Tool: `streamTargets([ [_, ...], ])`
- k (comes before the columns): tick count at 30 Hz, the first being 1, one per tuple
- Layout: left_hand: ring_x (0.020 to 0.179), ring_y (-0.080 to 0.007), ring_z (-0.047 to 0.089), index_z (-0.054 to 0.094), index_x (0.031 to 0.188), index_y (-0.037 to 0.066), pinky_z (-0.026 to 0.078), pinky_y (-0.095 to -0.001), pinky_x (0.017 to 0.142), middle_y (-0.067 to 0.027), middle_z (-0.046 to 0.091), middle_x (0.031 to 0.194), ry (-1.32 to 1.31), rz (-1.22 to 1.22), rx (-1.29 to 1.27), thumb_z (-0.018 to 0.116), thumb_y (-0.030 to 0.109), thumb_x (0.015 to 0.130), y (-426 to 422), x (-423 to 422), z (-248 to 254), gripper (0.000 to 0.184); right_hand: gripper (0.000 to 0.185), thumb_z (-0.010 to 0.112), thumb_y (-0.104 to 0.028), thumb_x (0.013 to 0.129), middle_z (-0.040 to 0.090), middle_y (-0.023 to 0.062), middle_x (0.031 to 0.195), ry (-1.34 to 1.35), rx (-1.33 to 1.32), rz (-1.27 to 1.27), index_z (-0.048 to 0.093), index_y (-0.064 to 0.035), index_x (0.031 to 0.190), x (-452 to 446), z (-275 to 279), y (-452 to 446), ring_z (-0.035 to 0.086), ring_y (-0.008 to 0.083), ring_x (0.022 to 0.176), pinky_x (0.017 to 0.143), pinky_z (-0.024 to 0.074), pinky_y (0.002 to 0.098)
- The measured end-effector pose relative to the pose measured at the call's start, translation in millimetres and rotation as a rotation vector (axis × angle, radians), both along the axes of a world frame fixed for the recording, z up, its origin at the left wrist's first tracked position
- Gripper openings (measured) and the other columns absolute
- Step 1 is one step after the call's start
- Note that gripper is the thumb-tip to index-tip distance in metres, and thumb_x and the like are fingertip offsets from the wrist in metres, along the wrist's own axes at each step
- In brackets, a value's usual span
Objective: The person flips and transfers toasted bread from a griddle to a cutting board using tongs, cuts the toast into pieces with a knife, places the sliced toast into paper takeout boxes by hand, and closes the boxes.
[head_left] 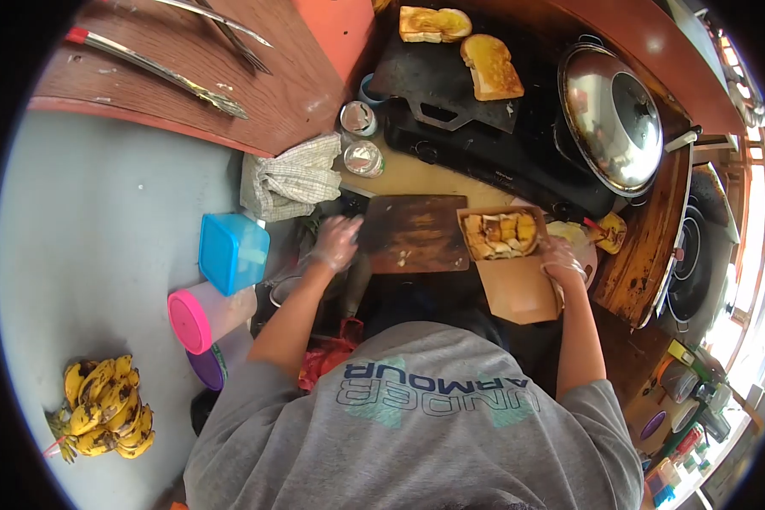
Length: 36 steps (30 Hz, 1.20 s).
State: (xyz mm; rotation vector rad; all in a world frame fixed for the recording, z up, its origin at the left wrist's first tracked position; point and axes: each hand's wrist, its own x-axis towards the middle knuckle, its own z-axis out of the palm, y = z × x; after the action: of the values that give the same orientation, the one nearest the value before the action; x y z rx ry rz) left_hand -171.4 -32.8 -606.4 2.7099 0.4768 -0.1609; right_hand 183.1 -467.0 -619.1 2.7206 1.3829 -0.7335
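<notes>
Brown cardboard forms the open food box (520, 293) at the right end of the cutting board (412, 231), its opened length running away from you, toasted bread pieces (501, 235) in the far half. Your right hand (563, 259) is nearer, its grip clamped on the box's right side. Your left hand (338, 245) sits across, just beside the board's left edge, fingers curled; I cannot tell whether they hold anything. Farther out, bread slices (493, 70) lie on the griddle (399, 75).
</notes>
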Motion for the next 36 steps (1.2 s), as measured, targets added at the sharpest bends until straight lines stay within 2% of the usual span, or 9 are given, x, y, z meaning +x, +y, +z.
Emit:
streamTargets([
  [3,0.116,-0.0337,0.06,0.065,0.128,0.006,0.045,-0.0464,0.106,-0.0132,0.069,0.121,-0.14,-0.083,-0.009,0.078,0.008,0.071,8.1,47.3,-43.5,0.059,0.037,0.059,-0.013,0.088,0.06,0.0224,0.127,-0.027,-0.314,0.092,0.063,-0.002,0.123,-2.1,-1.8,-31.8,0.058,0.039,0.116,0.101,0.0489,0.046],
  [12,0.112,-0.0346,0.065,0.067,0.118,0.007,0.048,-0.0466,0.104,-0.018,0.07,0.117,0.061,-0.013,0.14,0.081,0.014,0.071,-1.1,112.0,-44.3,0.049,0.027,0.058,-0.015,0.089,0.065,0.0238,0.113,0.138,0.009,-0.264,0.068,-0.0058,0.113,-42.9,20.1,-50.1,0.058,0.0448,0.111,0.095,0.0497,0.0524],
  [14,0.099,-0.0318,0.069,0.071,0.103,0.009,0.049,-0.046,0.095,-0.0125,0.073,0.095,-0.073,-0.214,0.218,0.072,0.02,0.084,-3.9,117.3,6.6,0.022,0.026,0.054,-0.013,0.092,0.066,0.0248,0.112,0.179,0.046,-0.26,0.068,-0.0054,0.112,-37.2,1.8,-59.9,0.057,0.0461,0.112,0.095,0.0491,0.0534],
  [17,0.08,-0.0272,0.063,0.072,0.089,0.005,0.053,-0.0407,0.078,-0.0094,0.065,0.079,-0.669,-0.303,0.604,0.067,0.014,0.079,2.2,138.0,234.1,0.014,0.028,0.057,-0.022,0.097,0.066,0.0248,0.11,0.108,0.195,-0.429,0.066,-0.0006,0.113,-40.6,9.7,-60.0,0.062,0.0429,0.106,0.095,0.0493,0.0523],
  [20,0.14,-0.0315,0.05,0.075,0.106,0.015,0.028,-0.0553,0.124,-0.0076,0.065,0.136,-0.283,-0.2,1.129,0.059,0.016,0.085,21.2,121.3,420.9,0.026,0.031,0.054,-0.026,0.1,0.066,0.0259,0.11,0.024,0.145,-0.048,0.064,0.0011,0.113,-19.7,-9.4,-76.6,0.062,0.0432,0.107,0.096,0.0486,0.0522],
  [22,0.146,-0.0304,0.042,0.074,0.111,0.015,0.022,-0.0533,0.127,-0.0074,0.058,0.145,-0.139,-0.184,1.337,0.058,0.018,0.089,49.3,120.4,489.1,0.027,0.03,0.058,-0.019,0.091,0.065,0.023,0.117,-0.014,0.044,-0.051,0.07,0.0019,0.11,-2.4,-67.8,-91.8,0.061,0.0404,0.11,0.096,0.0494,0.0473],
  [28,0.134,-0.0266,0.052,0.075,0.109,0.01,0.02,-0.0493,0.129,-0.0068,0.066,0.134,0.511,-0.345,1.523,0.065,0.01,0.083,94.2,145.1,559.4,0.028,0.037,0.058,-0.019,0.09,0.064,0.023,0.123,-0.043,-0.081,0.026,0.072,0.004,0.115,5.5,-53.8,-80.8,0.06,0.0383,0.114,0.098,0.0485,0.0457],
  [31,0.123,-0.0251,0.058,0.076,0.095,0.008,0.023,-0.0473,0.129,-0.0077,0.07,0.117,0.446,-0.398,1.481,0.065,0.008,0.079,68.2,150.1,589.2,0.019,0.036,0.059,-0.02,0.088,0.066,0.0222,0.119,-0.179,-0.166,0.304,0.074,0.0033,0.11,5.0,-38.9,-83.6,0.061,0.0387,0.113,0.097,0.0496,0.0463],
  [36,0.113,-0.0241,0.06,0.072,0.078,0.008,0.027,-0.044,0.128,-0.0066,0.068,0.1,0.22,-0.433,1.506,0.063,0.002,0.078,48.9,139.2,602.2,0.011,0.033,0.062,-0.021,0.084,0.069,0.0206,0.109,-0.107,-0.042,0.183,0.076,0.002,0.102,-5.6,14.8,-81.6,0.062,0.0393,0.111,0.096,0.0506,0.0467],
])
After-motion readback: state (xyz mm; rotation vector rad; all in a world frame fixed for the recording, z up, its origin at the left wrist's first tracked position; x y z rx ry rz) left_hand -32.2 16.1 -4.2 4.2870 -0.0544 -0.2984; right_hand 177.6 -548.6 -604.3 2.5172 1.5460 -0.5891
